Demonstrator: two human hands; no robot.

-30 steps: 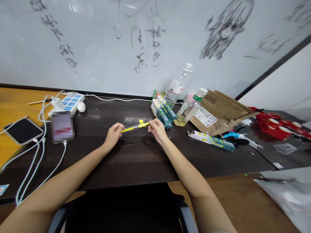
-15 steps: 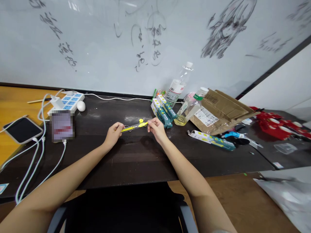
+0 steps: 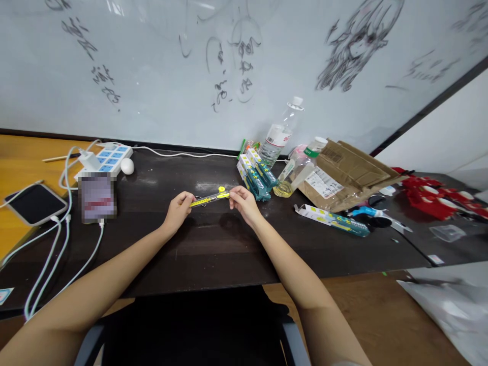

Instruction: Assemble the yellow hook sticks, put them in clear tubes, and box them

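A slim clear-and-yellow stick-like tool [image 3: 206,200] is stretched between my hands, a little above the dark table. Its exact kind is hard to make out at this size. My left hand [image 3: 179,208] pinches the left end between thumb and fingers. At the right end, my right hand [image 3: 244,203] grips the yellow tip with its fingertips. A small round yellow piece [image 3: 221,189] sticks up near that end. Just beyond my right hand lie green-and-white slim boxes [image 3: 256,175].
Behind the boxes stands a water bottle [image 3: 277,134], with a second bottle [image 3: 301,170] beside a cardboard box [image 3: 343,170]. Another slim box [image 3: 331,219] lies to the right. A power strip [image 3: 114,158], phones and white cables occupy the left. The whiteboard [image 3: 160,76] borders the back.
My right hand has shifted very slightly left along with its end of the tool. My left hand keeps its hold in about the same place.
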